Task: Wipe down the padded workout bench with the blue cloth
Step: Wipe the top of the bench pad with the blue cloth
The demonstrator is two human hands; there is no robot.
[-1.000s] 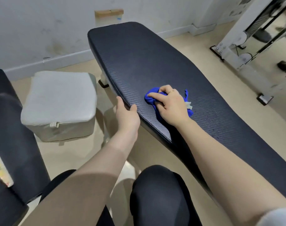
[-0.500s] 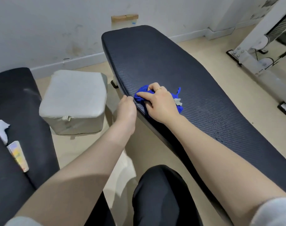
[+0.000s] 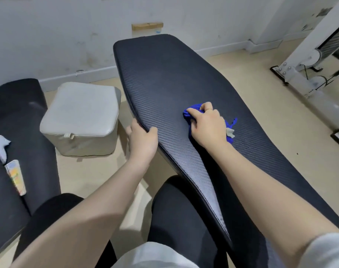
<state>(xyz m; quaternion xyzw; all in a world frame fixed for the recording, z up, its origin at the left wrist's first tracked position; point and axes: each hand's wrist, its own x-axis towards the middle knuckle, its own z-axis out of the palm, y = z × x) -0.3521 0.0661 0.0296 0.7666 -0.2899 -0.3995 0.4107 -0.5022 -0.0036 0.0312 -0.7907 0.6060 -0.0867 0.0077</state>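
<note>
Bench: we take the padded bench (image 3: 164, 80) as our landmark; its long axis runs from the far end by the wall back toward us and off to our right.
Cloth: blue cloth (image 3: 191, 113) lies bunched on the pad, roughly mid-length, nearer the pad's centre line than either edge. A bit of it pokes out on the side of our hand away from the wall, w/ a pale tag showing.
R hand: our right hand (image 3: 208, 125) sits on top of the cloth, fingers curled and clenched around the wad, palm pressing it flat to the pad.
L hand: our left hand (image 3: 142, 140) grips the bench's left edge, thumb lying on top of the pad, fingers wrapped under the rim. It holds the bench only, no cloth.
Key relation: cloth is under the R fingers already; untouched-looking pad stretches away from the fingertips toward the wall end, along the long axis. R hand is the one on the job; L hand is beside it at the edge, apart from the cloth.
Step, we judge: mid-wipe, w/ L hand steadying.
Next, we judge: push the cloth along the axis toward the wall end, then sweep back toward us; the near stretch by our knees also needs a pass.
Surface: small droplets show on the pad just on our side of the cloth, prob. wet.
Risk: cloth is wadded, so contact patch is small; strokes may leave gaps.
</note>
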